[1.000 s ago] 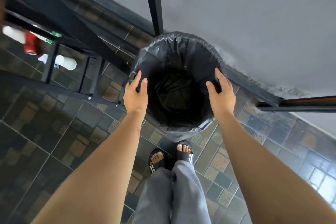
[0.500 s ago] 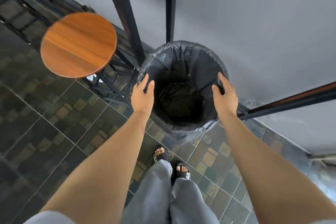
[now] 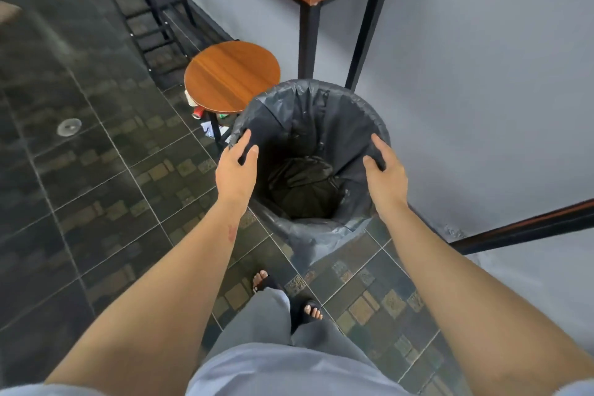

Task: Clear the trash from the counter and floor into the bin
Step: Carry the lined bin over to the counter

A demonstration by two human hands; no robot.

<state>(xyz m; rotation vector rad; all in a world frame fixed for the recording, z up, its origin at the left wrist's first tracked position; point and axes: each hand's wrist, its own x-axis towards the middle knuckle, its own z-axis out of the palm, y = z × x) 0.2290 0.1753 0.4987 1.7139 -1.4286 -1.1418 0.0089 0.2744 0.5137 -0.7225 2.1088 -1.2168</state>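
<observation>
The black-lined bin (image 3: pixel 308 87), by the wall (image 3: pixel 482 74) beside the round stool (image 3: pixel 231 74), is gripped at its rim by left hand (image 3: pixel 236 170) and right hand (image 3: pixel 385 173), fingers (image 3: pixel 376 143) curled over slick liner (image 3: pixel 321 125) that may slip and drop it.

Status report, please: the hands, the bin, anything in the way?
The left hand and right hand grip the bin rim. Only black liner shows inside. Trash lies on floor under the stool; its legs may hinder.

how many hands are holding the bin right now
2. The left hand grips the bin rim nearest the stool; the right hand grips it on the wall side. Neither is hidden.
</observation>
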